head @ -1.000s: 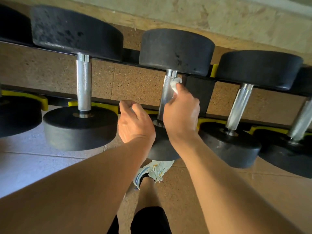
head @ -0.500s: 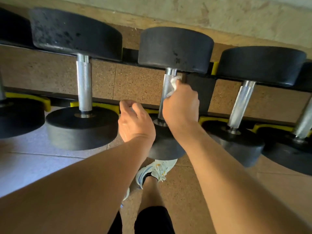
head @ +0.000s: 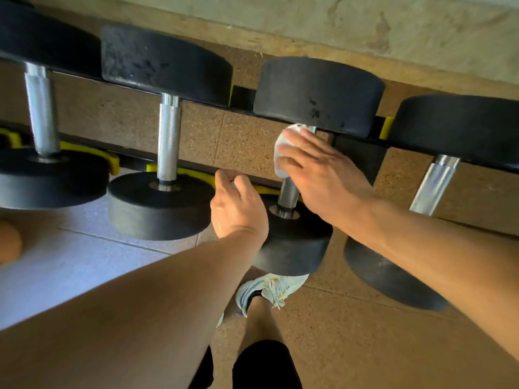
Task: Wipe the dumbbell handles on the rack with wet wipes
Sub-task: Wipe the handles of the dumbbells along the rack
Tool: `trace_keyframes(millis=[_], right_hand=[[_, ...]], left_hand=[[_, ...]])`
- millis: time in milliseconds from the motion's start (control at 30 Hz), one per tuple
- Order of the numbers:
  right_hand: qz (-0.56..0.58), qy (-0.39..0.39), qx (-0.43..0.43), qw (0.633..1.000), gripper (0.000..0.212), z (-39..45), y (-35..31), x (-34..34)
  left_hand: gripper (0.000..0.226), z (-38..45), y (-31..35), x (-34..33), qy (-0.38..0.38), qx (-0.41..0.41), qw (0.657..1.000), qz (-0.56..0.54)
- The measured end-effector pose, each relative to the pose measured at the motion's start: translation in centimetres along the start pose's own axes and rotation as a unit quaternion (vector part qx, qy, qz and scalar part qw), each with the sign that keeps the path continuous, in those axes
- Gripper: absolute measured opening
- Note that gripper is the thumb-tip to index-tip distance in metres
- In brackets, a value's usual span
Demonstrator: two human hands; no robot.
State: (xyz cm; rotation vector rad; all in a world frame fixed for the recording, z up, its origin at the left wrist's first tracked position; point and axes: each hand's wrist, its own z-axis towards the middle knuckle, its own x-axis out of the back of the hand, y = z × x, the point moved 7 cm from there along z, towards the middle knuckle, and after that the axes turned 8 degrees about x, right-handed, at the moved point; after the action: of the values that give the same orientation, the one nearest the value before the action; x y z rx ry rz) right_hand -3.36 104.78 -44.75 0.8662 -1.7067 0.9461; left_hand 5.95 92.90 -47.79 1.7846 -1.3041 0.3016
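A speckled cork-brown floor runs under a black rack with yellow cradles, against a stained pale wall. The wet wipe, a small white crumpled sheet, lies against the upper part of a smooth, shiny metal handle, just below the far rubber head. The right hand presses it there with straight, flat fingers laid over it; this grip is wide open, nothing curled round the bar. That handle belongs to a dumbbell with thick, round, matte black heads, dusty and scuffed.

Just to the left of the grip and slightly nearer, the left hand hangs with fingers loosely curled, holding nothing that can be seen, close to the near head. Further left stand two more dumbbells, the nearer one with a knurled steel handle. To the right of the grip is a fourth, its handle tilted. Four dumbbells show in all, each across the rack's two rails.

Below the grip, one pale laced shoe rests on the floor, with dark shorts near the bottom edge.
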Motion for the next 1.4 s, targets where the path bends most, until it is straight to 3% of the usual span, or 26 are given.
trace_keyframes(millis=[100,200,267,367,467,567,633,767,900,1000,1067,1167,1267,1333,1400], right_hand=[[0.056,-0.073,0.061,0.994,0.040,-0.9,-1.7,-2.0],[0.265,-0.124,-0.005,0.956,0.024,-2.5,-2.3,-2.8],[0.349,-0.097,-0.071,0.929,0.018,-3.3,-0.7,-2.4],[0.288,-0.059,-0.156,0.943,0.018,-5.5,2.0,-2.6],[0.210,-0.167,-0.248,0.931,0.018,-8.3,3.4,-5.2],[0.328,-0.083,-0.346,0.875,0.018,-7.6,2.4,-4.9],[0.358,-0.084,-0.374,0.851,0.017,-6.0,0.1,-5.1],[0.238,-0.098,-0.429,0.866,0.018,-4.8,-3.2,-3.4],[0.273,-0.054,-0.392,0.877,0.025,-2.5,-7.0,0.6],[0.359,0.062,-0.423,0.830,0.023,0.1,-8.9,3.2],[0.363,0.148,-0.439,0.808,0.026,2.5,-10.3,4.8],[0.307,0.193,-0.393,0.845,0.034,8.4,-12.8,6.6],[0.195,0.226,-0.257,0.919,0.049,14.9,-12.8,7.9],[0.072,0.134,-0.128,0.980,0.065,17.9,-12.2,6.3],[-0.017,0.016,-0.039,0.999,0.065,19.2,-11.4,4.7]], left_hand=[[0.022,0.2,-0.1,0.0,0.010,0.003,1.000,0.003],[0.025,0.2,-0.1,-0.1,0.015,-0.005,1.000,0.000],[0.027,0.3,-0.3,-0.2,0.006,-0.007,1.000,-0.006],[0.028,0.3,-0.4,-0.4,-0.002,-0.006,1.000,-0.002],[0.022,0.3,-0.4,-0.3,-0.001,-0.001,1.000,-0.009],[0.019,0.4,-0.5,-0.2,-0.003,0.000,1.000,-0.008],[0.018,0.6,-0.6,-0.4,-0.011,0.002,1.000,0.000],[0.021,0.6,-0.8,-0.6,-0.052,0.040,0.998,-0.013],[0.033,1.2,-0.5,1.2,-0.152,0.080,0.983,-0.066],[0.026,2.3,-0.1,6.3,-0.203,0.035,0.975,-0.081],[0.019,4.0,-0.5,11.0,-0.199,-0.010,0.974,-0.109],[0.016,8.2,-0.3,17.3,-0.152,-0.067,0.981,-0.103],[0.015,12.3,1.0,20.8,-0.144,-0.066,0.985,-0.068],[0.012,14.2,1.4,21.3,-0.156,-0.053,0.985,-0.051],[0.010,15.3,1.5,20.4,-0.176,-0.051,0.983,-0.018]])
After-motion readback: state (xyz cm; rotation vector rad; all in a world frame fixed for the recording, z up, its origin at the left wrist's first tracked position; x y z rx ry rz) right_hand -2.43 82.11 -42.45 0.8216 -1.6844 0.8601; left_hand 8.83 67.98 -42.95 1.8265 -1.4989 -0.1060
